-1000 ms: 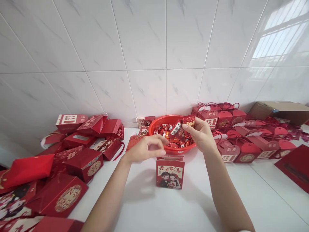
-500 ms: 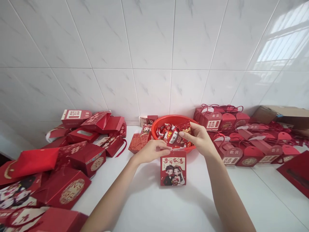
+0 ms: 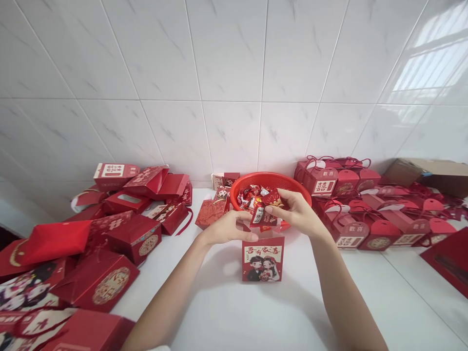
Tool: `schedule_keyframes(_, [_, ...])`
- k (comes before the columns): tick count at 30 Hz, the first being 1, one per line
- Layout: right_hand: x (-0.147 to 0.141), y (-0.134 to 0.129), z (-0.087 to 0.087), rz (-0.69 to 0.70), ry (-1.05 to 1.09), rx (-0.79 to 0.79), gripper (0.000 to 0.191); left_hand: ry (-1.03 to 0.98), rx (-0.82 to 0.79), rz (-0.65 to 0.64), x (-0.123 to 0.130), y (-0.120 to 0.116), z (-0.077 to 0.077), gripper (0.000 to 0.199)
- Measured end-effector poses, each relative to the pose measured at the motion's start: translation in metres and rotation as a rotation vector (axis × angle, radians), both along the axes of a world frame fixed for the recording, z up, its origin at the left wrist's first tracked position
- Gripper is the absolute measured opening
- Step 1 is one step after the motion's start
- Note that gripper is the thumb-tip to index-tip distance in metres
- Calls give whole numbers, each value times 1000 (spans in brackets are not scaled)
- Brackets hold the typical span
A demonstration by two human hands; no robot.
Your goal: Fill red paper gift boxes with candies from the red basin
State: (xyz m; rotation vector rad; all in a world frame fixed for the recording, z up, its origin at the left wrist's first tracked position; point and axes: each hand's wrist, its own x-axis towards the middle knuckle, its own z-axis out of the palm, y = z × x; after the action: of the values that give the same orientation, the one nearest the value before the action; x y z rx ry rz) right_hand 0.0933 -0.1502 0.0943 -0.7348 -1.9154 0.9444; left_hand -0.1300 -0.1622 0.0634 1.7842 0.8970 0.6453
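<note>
A red gift box with a cartoon bride and groom on its front stands upright on the white table, its top open. My left hand is at the box's upper left, thumb at the front edge and fingers behind, closed on the rim. Just above the opening, my right hand pinches red wrapped candies between thumb and fingers. How many it holds is hard to tell. Behind them sits a red plastic basket with more wrapped candies in it, partly hidden by my hands.
Red boxes lie heaped along the left. At the right stand rows of handled red boxes, with a cardboard box behind. A small patterned red box sits left of the basket. The tiled wall rises behind.
My right hand has come down and slightly left with the candies, closer to the box's opening. The box's top has spread wider, and my left hand is slightly lower at its rim.
</note>
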Motion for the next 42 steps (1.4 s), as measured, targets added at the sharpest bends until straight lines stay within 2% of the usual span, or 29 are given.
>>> schedule_keyframes(3, [1,-1,2,-21,-27,13,29,17,8,6,-1,1,-1,44])
schedule_keyframes(11, [6,-7,4,-6,-320,137,20,55,13,12,-1,1,1,44])
schedule_keyframes(14, [5,-8,3,-2,-376,189,23,51,-4,44,-1,0,1,48])
schedule_keyframes(17, [3,-8,2,-16,-375,209,25,45,-7,61,-1,0,0,47])
schedule_keyframes(24, [1,-9,4,36,-406,176,12,58,4,15,0,0,1,47])
schedule_keyframes(29, [1,-8,3,-7,-315,212,14,15,-34,14,1,0,0,50])
schedule_keyframes(33, [0,-9,3,-30,-318,193,21,-2,-69,14,1,-1,-1,46])
schedule_keyframes(39, [-1,-11,4,41,-395,156,21,-4,-59,20,1,-1,-1,45])
schedule_keyframes(42, [0,-10,2,171,-499,123,19,22,-30,3,2,-1,1,42])
